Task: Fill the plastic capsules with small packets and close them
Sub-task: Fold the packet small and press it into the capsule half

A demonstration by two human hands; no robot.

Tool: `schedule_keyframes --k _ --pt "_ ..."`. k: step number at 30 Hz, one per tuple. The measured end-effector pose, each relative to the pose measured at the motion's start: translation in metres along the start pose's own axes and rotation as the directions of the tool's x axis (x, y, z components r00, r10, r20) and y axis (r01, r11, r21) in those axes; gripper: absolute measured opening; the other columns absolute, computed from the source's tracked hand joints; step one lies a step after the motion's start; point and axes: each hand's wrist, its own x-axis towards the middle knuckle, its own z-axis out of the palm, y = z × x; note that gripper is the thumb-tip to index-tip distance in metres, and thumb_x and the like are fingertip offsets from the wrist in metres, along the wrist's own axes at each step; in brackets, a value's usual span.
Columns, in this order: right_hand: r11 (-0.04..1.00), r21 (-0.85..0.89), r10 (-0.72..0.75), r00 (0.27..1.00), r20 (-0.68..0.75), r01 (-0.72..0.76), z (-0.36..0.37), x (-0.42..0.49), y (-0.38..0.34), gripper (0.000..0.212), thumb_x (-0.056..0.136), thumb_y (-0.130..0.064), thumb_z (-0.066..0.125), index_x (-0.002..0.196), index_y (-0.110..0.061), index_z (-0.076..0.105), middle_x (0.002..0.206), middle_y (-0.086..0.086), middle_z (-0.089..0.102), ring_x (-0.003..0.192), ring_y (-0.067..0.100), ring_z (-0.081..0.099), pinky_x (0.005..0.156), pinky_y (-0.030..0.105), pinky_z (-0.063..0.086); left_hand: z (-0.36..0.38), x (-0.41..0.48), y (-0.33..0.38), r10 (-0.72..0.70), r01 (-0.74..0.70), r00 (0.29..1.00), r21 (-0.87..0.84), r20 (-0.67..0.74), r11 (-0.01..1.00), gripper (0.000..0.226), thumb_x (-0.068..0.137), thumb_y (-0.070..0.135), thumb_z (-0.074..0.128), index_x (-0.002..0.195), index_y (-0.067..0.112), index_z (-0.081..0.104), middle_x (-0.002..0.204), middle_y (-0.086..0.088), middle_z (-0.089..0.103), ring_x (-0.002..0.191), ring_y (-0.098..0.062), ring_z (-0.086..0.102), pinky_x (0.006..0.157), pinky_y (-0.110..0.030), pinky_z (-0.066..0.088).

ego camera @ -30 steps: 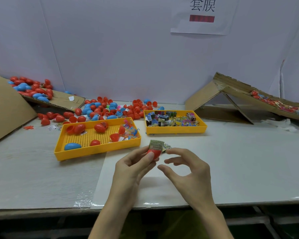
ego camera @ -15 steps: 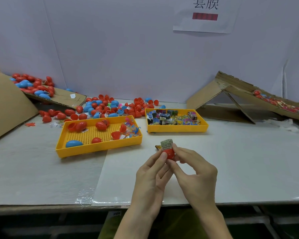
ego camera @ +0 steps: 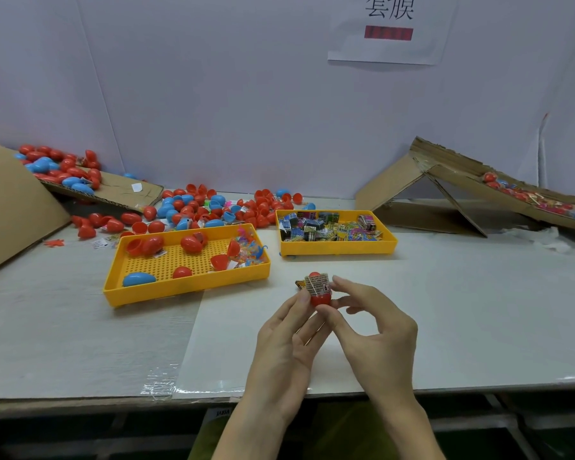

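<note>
White sheeting is spread over the desk (ego camera: 478,310), below a paper sign (ego camera: 389,44) printed "套膜". Two yellow plastic trays are set there: a perforated tray (ego camera: 186,288) with egg-shaped red and blue shells (ego camera: 191,244), and a second tray (ego camera: 337,249) heaped with printed packets (ego camera: 329,227). Above the near edge, a glossy red capsule half (ego camera: 320,298) is pinched between the curled left hand (ego camera: 286,346) and right hand (ego camera: 375,336). A folded packet (ego camera: 317,283) is stuck upright in it.
</note>
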Motion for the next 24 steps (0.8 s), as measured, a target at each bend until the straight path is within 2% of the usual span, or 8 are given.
schedule_keyframes --k 4,11,14,16,19,21,24 --pt "1.000 -0.014 -0.021 1.000 -0.008 0.020 -0.0002 -0.0010 -0.0001 0.034 0.073 -0.019 0.080 0.107 -0.020 0.074 0.106 -0.019 0.068 0.098 -0.006 0.065 0.081 0.009 0.052 -0.0024 0.0009 -0.0003 0.000 0.000 1.000 0.011 0.030 1.000 0.031 0.087 0.024 0.067 0.112 0.008 0.076 0.121 -0.018 0.070 0.111 -0.027 0.070 0.082 -0.027 0.058" --pt "0.998 -0.049 -0.041 0.999 -0.032 0.039 0.0002 -0.0042 0.0038 0.029 0.073 -0.014 0.080 0.102 -0.009 0.078 0.100 -0.006 0.074 0.098 -0.001 0.068 0.086 0.014 0.053 -0.0044 0.0020 -0.0024 0.005 -0.008 0.999 0.077 0.044 0.997 0.029 0.089 0.023 0.064 0.110 0.006 0.076 0.122 -0.018 0.070 0.112 -0.026 0.069 0.084 -0.029 0.059" --pt "0.996 -0.056 -0.061 0.998 0.015 0.062 -0.0007 -0.0017 0.0019 0.030 0.076 -0.012 0.079 0.106 -0.013 0.077 0.105 -0.006 0.073 0.102 0.002 0.066 0.086 0.016 0.053 -0.0021 0.0011 -0.0031 0.021 -0.031 0.998 0.164 0.061 0.986 0.036 0.091 0.032 0.063 0.117 0.010 0.074 0.123 -0.013 0.071 0.115 -0.027 0.068 0.091 -0.033 0.058" --pt "0.996 -0.050 -0.067 0.996 0.053 0.069 -0.0010 0.0000 0.0006 0.035 0.076 -0.011 0.081 0.110 -0.018 0.075 0.109 -0.009 0.070 0.104 0.004 0.064 0.086 0.015 0.051 -0.0014 0.0005 -0.0030 0.015 -0.027 0.998 0.192 0.059 0.981 0.040 0.085 0.038 0.067 0.114 0.012 0.076 0.114 -0.011 0.072 0.112 -0.023 0.069 0.090 -0.032 0.058" --pt "1.000 -0.022 -0.016 0.998 0.063 0.018 -0.0010 0.0014 -0.0004 0.039 0.076 -0.016 0.081 0.114 -0.018 0.073 0.111 -0.010 0.069 0.103 0.003 0.064 0.085 0.015 0.052 -0.0039 0.0006 -0.0020 -0.034 0.025 0.998 0.141 0.061 0.990 0.037 0.087 0.038 0.064 0.113 0.014 0.076 0.103 -0.010 0.072 0.101 -0.017 0.070 0.082 -0.028 0.057" --pt "1.000 -0.010 -0.001 0.998 0.070 0.001 -0.0005 0.0013 -0.0003 0.037 0.075 -0.014 0.082 0.112 -0.018 0.075 0.110 -0.010 0.071 0.105 0.001 0.065 0.086 0.017 0.053 -0.0058 0.0005 -0.0020 -0.067 0.058 0.995 0.112 0.074 0.992 0.034 0.094 0.035 0.058 0.115 0.015 0.076 0.103 -0.008 0.072 0.100 -0.015 0.070 0.082 -0.028 0.057" --pt "1.000 -0.022 -0.011 0.997 0.077 0.013 0.0004 0.0005 0.0007 0.034 0.074 -0.009 0.083 0.106 -0.016 0.076 0.106 -0.011 0.072 0.103 -0.003 0.064 0.085 0.014 0.051 -0.0064 -0.0004 -0.0037 -0.068 0.061 0.996 0.104 0.065 0.993 0.033 0.094 0.033 0.059 0.115 0.016 0.076 0.107 -0.009 0.073 0.102 -0.017 0.070 0.083 -0.028 0.057"
